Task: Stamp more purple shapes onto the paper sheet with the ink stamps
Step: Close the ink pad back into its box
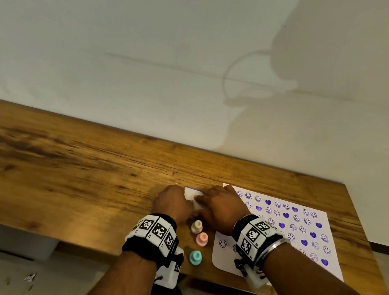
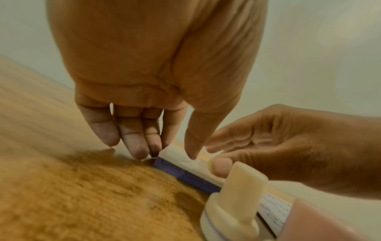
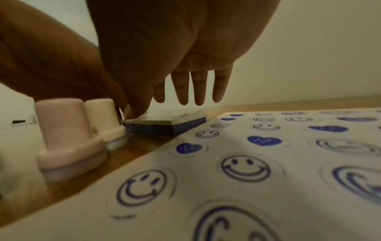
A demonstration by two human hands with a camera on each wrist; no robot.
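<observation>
A flat ink pad (image 1: 195, 198) (image 2: 185, 176) (image 3: 164, 125) with a white lid and purple base lies on the table just left of the paper sheet (image 1: 283, 217) (image 3: 189, 192). The sheet bears several purple smileys and hearts. My left hand (image 1: 172, 202) (image 2: 173, 151) pinches the pad's left end, fingertips at its edge and thumb on the lid. My right hand (image 1: 219, 203) (image 3: 144, 106) rests its thumb on the lid's near corner, its other fingers straight above the pad. Cream (image 1: 197, 226) (image 2: 237, 200) (image 3: 103, 120), pink (image 1: 202, 239) (image 3: 66, 138) and teal (image 1: 195, 257) stamps stand untouched.
The wooden table (image 1: 80, 172) meets a pale wall at the back. Its front edge runs just below the teal stamp and the paper's near corner. The stamps stand in a row between my wrists, close to the paper's left edge.
</observation>
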